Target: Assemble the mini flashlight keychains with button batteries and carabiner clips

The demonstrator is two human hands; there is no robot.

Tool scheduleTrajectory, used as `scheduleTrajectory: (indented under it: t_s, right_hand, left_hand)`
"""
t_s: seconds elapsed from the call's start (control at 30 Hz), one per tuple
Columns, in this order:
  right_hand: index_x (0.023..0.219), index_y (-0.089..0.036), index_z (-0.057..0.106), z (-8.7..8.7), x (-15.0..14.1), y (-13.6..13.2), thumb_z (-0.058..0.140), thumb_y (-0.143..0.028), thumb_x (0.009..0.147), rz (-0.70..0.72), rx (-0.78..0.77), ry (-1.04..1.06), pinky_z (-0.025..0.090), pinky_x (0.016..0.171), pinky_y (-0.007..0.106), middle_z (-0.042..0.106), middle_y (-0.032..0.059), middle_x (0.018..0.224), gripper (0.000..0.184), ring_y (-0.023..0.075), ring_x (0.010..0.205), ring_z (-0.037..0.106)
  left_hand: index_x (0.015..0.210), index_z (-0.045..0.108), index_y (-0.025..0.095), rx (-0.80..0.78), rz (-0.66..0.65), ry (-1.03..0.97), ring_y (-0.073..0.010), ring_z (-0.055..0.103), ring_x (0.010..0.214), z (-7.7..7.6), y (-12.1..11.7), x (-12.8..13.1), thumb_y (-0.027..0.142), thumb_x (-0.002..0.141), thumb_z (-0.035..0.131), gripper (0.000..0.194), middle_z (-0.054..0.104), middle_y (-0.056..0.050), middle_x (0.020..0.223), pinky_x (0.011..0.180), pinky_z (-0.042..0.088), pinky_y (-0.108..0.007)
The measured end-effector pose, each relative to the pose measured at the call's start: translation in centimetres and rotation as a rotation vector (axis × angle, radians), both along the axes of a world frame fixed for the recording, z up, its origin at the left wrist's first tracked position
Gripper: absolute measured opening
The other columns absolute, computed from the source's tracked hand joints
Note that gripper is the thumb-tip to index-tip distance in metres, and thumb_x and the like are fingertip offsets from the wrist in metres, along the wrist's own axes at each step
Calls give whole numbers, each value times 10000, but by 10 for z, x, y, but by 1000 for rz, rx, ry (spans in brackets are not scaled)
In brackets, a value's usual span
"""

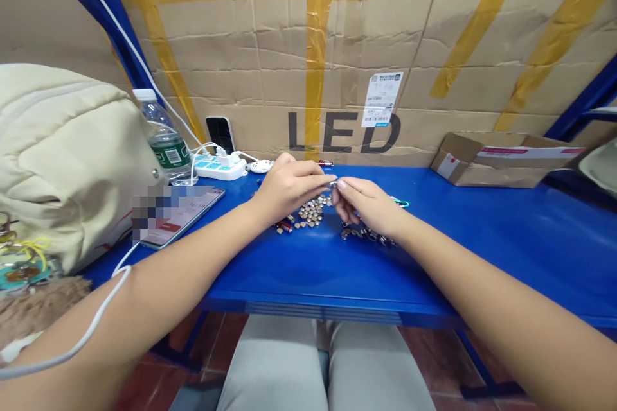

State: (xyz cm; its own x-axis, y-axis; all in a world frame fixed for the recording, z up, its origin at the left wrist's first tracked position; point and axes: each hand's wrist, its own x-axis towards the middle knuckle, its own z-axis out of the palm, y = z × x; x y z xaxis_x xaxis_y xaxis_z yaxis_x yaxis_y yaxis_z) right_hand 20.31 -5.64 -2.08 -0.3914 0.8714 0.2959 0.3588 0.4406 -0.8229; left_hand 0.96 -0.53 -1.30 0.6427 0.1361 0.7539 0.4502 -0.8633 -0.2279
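Above the blue table, my left hand point(292, 187) and my right hand point(365, 204) meet at the fingertips. Pinched between them is a small shiny metal piece point(333, 184), mostly covered by the fingers, so its kind is hard to tell. A loose pile of small round metal discs point(312, 212) lies below and between the hands. Under my right hand several dark, shiny metal pieces point(367, 235) are scattered, partly hidden by it. Small red cylinders point(284, 227) rest beside the discs, near my left wrist.
At left stand a cream backpack point(72, 148), a water bottle point(166, 141) and a white power strip point(219, 167); a phone point(187, 215) lies in front. An open cardboard box point(501, 167) sits back right. Large taped cardboard point(231, 64) walls the back. A white cable point(103, 314) crosses my left arm.
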Motion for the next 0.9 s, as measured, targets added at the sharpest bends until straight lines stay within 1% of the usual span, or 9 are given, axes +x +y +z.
scheduleTrajectory:
  t_s: [0.1,0.2,0.27,0.33,0.43,0.5,0.63,0.83,0.9]
  right_hand:
    - [742,-195,475,0,-1,1,322,-377,939,43,-118,67,325,408,214,521,-35,477,309,90,373,409]
    - [718,-191,472,1,-1,2,301,-335,941,47,-158,64,308,388,210,513,-33,439,316,88,348,389]
    - [713,-192,466,1,0,3,289,-338,947,45,-154,49,315,397,212,509,-35,442,328,90,358,401]
    - [707,-191,464,1,2,4,298,-369,952,18,-74,4,339,434,213,509,-36,473,346,89,396,426]
    - [673,-187,456,2,4,3,316,-399,956,-50,108,-79,362,495,214,498,-33,532,380,83,459,440]
    - [662,-187,449,3,3,2,316,-381,959,-68,155,-80,359,502,213,486,-35,538,378,81,469,433]
    - [667,-196,435,5,-1,0,311,-318,956,-57,37,43,325,445,211,430,-56,456,338,82,411,383]
    - [644,-198,438,2,-5,2,319,-274,927,-29,-118,172,295,384,208,409,-60,407,316,79,356,338]
    - [639,-201,432,1,-6,2,321,-270,911,-8,-182,224,284,365,206,391,-61,397,302,81,346,316]
  left_hand:
    - [1023,647,292,52,9,16,-102,590,754,1,-1,0,369,935,466,216,712,-1,894,689,291,-313]
    - [1030,633,306,110,-11,31,-89,591,749,1,0,-1,291,936,486,176,715,20,889,673,272,-310]
    - [1024,637,299,139,-21,22,-87,592,747,1,1,-1,285,930,500,167,714,26,884,667,269,-305]
    - [1012,650,277,134,-25,0,-91,593,743,0,2,1,321,919,515,170,711,15,883,673,280,-300]
    - [1021,659,245,61,-33,-25,-101,601,765,-1,1,3,341,908,527,198,701,-9,900,700,303,-297]
    - [1039,655,239,16,-41,-38,-105,608,788,-1,0,4,326,904,536,201,694,-14,910,711,310,-296]
    - [1039,656,230,37,-42,-68,-105,611,787,-2,-2,4,309,901,544,195,690,-14,900,702,310,-296]
    - [999,653,241,201,-19,-76,-86,599,730,-5,-2,7,319,902,548,164,711,12,877,664,291,-301]
    - [998,645,252,251,-22,-74,-80,600,721,-4,-2,6,293,902,553,139,716,26,877,651,280,-304]
